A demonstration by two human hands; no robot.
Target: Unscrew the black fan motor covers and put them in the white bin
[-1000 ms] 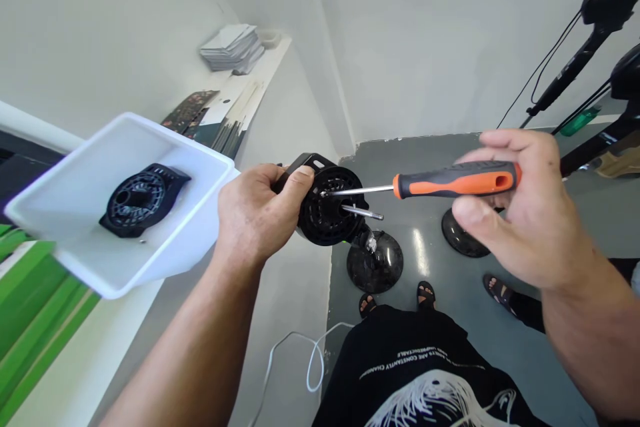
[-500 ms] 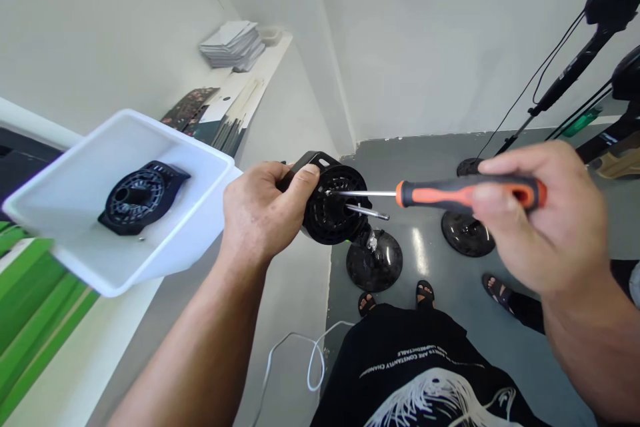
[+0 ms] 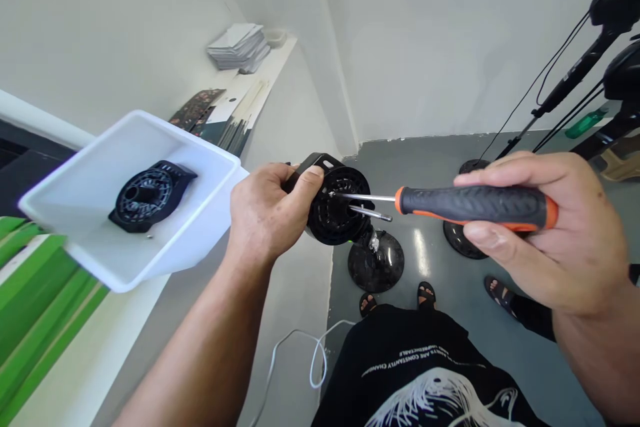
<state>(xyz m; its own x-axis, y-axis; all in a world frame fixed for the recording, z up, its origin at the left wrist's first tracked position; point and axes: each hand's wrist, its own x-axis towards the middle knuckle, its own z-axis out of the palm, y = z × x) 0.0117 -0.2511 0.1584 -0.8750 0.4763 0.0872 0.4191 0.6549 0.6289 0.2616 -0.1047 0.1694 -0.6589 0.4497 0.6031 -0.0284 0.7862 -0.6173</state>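
My left hand (image 3: 267, 213) grips a round black motor housing (image 3: 336, 205) with a slotted face and a metal shaft (image 3: 373, 213) sticking out to the right. My right hand (image 3: 555, 233) is closed round the black and orange handle of a screwdriver (image 3: 475, 208). The screwdriver lies level, and its thin blade tip touches the housing face near the upper edge. To the left, a white square tray (image 3: 100, 260) holds a black round vented cover (image 3: 150, 195) and a small screw.
A stack of white cards (image 3: 240, 47) and printed sheets (image 3: 215, 110) lie on a ledge along the left wall. Round black stand bases (image 3: 376, 261) and fan poles (image 3: 565, 90) stand on the grey floor. A white cord (image 3: 300, 360) loops below. Another person's sandalled foot (image 3: 497, 290) is at right.
My right hand has rolled the screwdriver handle, so its black side faces up instead of the orange. The blade tip stays on the housing, which my left hand holds still.
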